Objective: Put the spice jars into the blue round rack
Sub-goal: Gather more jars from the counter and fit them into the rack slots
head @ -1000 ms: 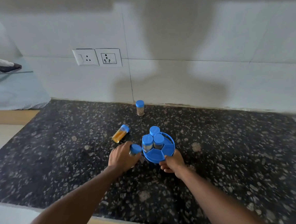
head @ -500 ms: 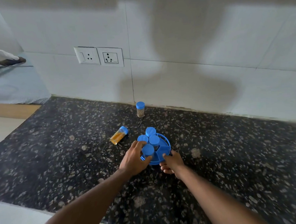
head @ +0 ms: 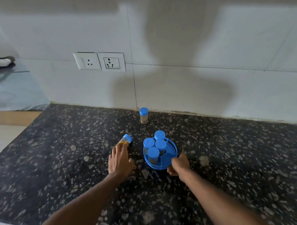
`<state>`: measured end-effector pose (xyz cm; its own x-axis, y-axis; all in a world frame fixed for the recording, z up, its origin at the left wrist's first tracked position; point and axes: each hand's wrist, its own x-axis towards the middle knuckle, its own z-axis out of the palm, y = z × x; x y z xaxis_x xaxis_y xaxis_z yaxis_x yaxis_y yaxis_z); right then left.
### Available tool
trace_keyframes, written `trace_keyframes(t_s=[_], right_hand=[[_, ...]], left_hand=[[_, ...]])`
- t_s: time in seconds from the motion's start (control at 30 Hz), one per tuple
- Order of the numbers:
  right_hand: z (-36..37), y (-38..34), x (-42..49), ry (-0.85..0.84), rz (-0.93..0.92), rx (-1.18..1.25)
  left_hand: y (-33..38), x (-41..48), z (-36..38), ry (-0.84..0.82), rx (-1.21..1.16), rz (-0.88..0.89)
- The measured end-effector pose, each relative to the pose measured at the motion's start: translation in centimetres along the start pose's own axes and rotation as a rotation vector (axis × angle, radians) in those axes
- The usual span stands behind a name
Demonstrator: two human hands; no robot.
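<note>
The blue round rack (head: 160, 154) sits on the dark speckled tabletop (head: 61, 168), near the person and a little right of centre. Four blue-capped spice jars (head: 153, 152) stand upright in it, bunched on its left and far side, while the wedge-shaped compartments on its right and near side look empty, so I'd say there is room for the rest.

The right hand (head: 178, 164) is curled on the rack's near right rim, fingers closed on the edge, apparently steadying it.

Just left of the rack, an orange-filled jar (head: 125, 141) lies on its side with its cap pointing away toward the wall. The left hand (head: 120, 161) is stretched out flat and spread toward it, fingertips at or touching the jar's near end; it has not closed on anything, and I can't quite tell if there is real contact.

Farther back, close to the white tiled wall (head: 176, 59), a last jar with pale contents (head: 144, 115) stands upright alone, well apart from the rack.

So by my count four are in and two are left: the lying one about to be picked up, then the one at the wall. Two sockets (head: 100, 62) sit on the wall above.
</note>
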<state>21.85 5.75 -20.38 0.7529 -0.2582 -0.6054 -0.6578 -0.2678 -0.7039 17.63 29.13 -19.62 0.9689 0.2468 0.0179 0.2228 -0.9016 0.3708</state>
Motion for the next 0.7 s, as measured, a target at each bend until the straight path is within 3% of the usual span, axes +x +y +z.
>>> trace_keyframes(t_s=[0.1,0.27,0.53,0.63,0.7], right_hand=[[2.2,-0.9,0.1,-0.065,0.062,0.201],[4.8,-2.5,-1.8,-0.140,0.050,0.178],[5.3,-1.9,-1.1,0.178,-0.025,0.040],[4.9,-2.1,-0.5,0.190,-0.127,-0.074],[4.8,-2.2,-0.2,0.169,-0.177,-0.110]], left_hand=[[-1.0,2.8,-0.8,-0.032,0.000,0.018],[-2.4,6.8,-1.1,-0.143,0.001,0.017],[-2.9,9.1,-0.3,-0.303,0.035,0.003],[-2.6,9.1,-0.1,-0.381,-0.137,-0.060],[-2.2,8.8,-0.1,-0.306,-0.326,-0.009]])
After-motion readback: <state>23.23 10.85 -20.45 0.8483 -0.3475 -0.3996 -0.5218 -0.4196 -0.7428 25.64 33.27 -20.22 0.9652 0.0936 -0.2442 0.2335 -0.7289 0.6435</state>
